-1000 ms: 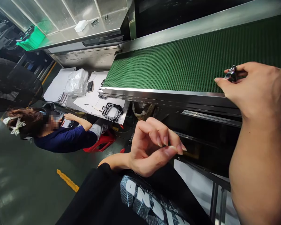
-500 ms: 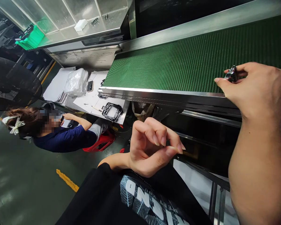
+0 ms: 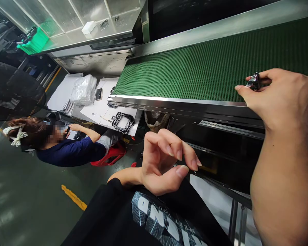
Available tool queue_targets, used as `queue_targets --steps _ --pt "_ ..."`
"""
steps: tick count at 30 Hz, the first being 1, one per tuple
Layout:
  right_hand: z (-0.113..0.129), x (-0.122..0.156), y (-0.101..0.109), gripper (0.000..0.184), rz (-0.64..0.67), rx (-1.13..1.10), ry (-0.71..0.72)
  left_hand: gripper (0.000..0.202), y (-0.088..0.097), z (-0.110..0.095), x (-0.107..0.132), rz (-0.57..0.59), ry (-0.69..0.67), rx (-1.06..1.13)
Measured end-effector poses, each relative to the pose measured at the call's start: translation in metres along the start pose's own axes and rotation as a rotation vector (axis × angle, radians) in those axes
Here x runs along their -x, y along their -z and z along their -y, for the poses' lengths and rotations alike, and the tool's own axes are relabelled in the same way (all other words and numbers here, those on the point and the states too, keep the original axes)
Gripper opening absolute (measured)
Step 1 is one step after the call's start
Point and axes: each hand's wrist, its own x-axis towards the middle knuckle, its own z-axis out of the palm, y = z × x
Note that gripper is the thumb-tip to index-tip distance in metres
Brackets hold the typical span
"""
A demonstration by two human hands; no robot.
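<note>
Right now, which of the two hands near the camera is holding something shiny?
The right hand, up over the green belt, pinches a small shiny metal piece. The left hand, low by the black shirt, holds nothing visible.

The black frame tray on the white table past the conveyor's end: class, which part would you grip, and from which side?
Grip the black frame tray by its outer rim nearest the table edge, coming from above on the open floor side. It seems to lie flat with a large open centre, so a thin border bar is likely easiest to pinch; the conveyor rail crowds the far side.
</note>
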Motion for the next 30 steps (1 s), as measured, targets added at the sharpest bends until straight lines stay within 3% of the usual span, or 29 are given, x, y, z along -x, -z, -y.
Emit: queue_targets --steps 16,30 --pt "-0.003 -0.002 -0.003 0.056 -0.007 -0.046 0.008 0.034 0.002 -0.007 -0.005 0.025 0.058 -0.05" --pt "-0.003 -0.004 -0.003 0.051 -0.002 -0.011 -0.019 0.043 0.007 0.004 -0.001 0.055 0.056 -0.029"
